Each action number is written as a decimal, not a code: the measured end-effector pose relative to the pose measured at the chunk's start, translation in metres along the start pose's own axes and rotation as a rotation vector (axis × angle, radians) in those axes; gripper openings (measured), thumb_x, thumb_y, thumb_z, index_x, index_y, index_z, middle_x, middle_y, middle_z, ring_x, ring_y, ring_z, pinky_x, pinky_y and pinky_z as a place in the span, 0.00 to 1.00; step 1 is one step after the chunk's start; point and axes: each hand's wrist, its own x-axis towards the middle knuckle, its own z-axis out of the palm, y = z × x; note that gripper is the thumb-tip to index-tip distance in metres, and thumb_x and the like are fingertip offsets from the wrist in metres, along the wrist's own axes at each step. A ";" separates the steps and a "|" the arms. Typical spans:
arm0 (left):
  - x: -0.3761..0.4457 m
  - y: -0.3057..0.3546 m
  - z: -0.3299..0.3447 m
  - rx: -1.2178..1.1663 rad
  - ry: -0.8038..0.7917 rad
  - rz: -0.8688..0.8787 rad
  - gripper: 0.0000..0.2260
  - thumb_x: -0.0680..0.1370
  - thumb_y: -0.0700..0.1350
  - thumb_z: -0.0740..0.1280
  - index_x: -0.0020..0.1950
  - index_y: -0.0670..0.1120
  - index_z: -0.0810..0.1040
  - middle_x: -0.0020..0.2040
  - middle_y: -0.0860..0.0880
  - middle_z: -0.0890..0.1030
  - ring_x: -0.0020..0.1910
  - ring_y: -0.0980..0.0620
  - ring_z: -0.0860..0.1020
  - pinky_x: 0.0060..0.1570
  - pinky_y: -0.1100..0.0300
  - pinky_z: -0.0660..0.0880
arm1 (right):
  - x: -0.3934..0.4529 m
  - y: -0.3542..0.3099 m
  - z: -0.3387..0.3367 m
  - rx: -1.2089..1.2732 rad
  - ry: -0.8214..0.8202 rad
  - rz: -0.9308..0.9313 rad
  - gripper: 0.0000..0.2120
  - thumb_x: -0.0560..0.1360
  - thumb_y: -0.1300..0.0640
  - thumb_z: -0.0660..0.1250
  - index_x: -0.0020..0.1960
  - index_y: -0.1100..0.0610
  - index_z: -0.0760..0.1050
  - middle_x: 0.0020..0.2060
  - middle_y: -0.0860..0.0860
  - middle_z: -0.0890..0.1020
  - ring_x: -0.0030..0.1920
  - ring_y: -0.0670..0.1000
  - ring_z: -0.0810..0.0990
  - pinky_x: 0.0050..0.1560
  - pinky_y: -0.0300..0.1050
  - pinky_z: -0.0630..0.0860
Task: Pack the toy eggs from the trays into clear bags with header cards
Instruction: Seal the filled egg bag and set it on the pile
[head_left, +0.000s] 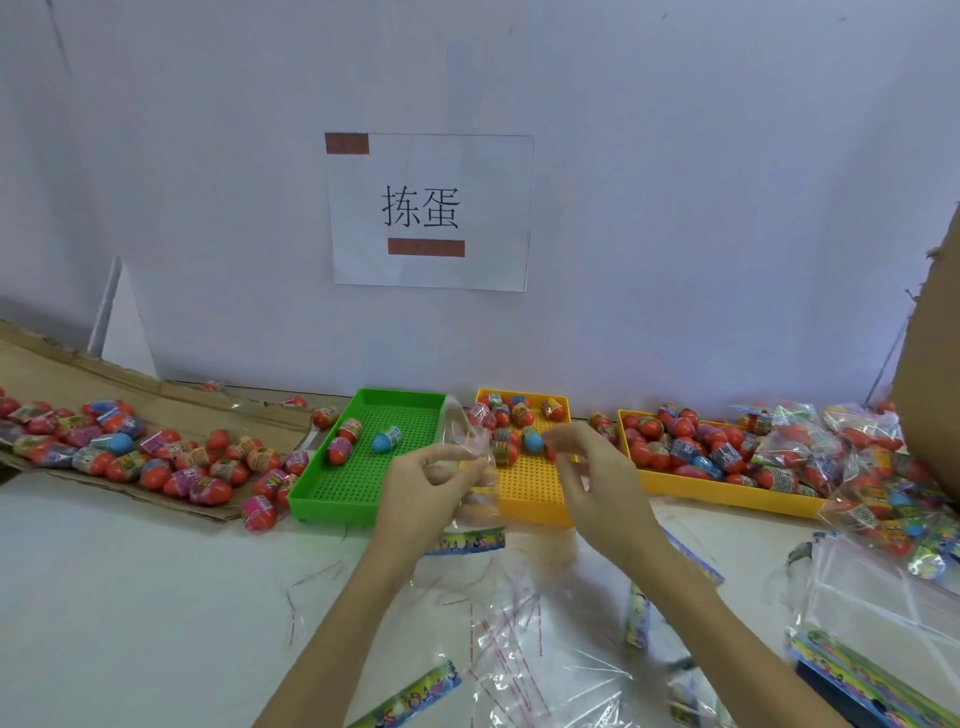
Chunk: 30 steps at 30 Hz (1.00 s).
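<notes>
My left hand (421, 483) pinches a clear bag (462, 441) that stands up from its fingers, with a colourful header card (470, 540) hanging below. My right hand (592, 467) hovers with curled fingers beside the bag over the small yellow tray (530, 493); whether it holds anything I cannot tell. Several toy eggs (511, 415) lie at the far end of that tray. The green tray (363, 483) to the left holds three eggs (349, 430). A larger yellow tray (727, 491) on the right is full of eggs.
Loose eggs (130, 452) cover flattened cardboard (62, 374) on the left. Filled bags (857, 467) pile up at the right beside a cardboard box (935, 364). Empty clear bags (545, 649) and header cards (410, 696) lie on the white table in front of me.
</notes>
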 end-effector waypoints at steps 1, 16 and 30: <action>0.001 0.000 -0.002 -0.028 0.021 -0.016 0.09 0.78 0.39 0.75 0.57 0.40 0.82 0.43 0.43 0.89 0.40 0.42 0.88 0.36 0.51 0.86 | 0.010 0.001 0.006 -0.058 -0.034 -0.018 0.14 0.82 0.67 0.62 0.63 0.54 0.78 0.58 0.46 0.82 0.57 0.40 0.78 0.61 0.41 0.78; 0.003 -0.005 -0.004 -0.022 -0.024 -0.011 0.10 0.78 0.40 0.76 0.56 0.39 0.82 0.42 0.42 0.89 0.37 0.43 0.88 0.33 0.56 0.84 | 0.057 0.020 0.050 -0.294 -0.277 0.027 0.11 0.79 0.56 0.71 0.61 0.53 0.79 0.57 0.49 0.83 0.56 0.50 0.79 0.57 0.41 0.76; -0.002 -0.007 0.011 0.167 -0.198 0.050 0.09 0.77 0.42 0.78 0.55 0.45 0.85 0.42 0.44 0.89 0.40 0.41 0.87 0.37 0.51 0.85 | -0.005 -0.004 -0.002 0.527 0.147 0.211 0.08 0.76 0.51 0.74 0.56 0.45 0.83 0.47 0.45 0.86 0.52 0.45 0.84 0.53 0.38 0.81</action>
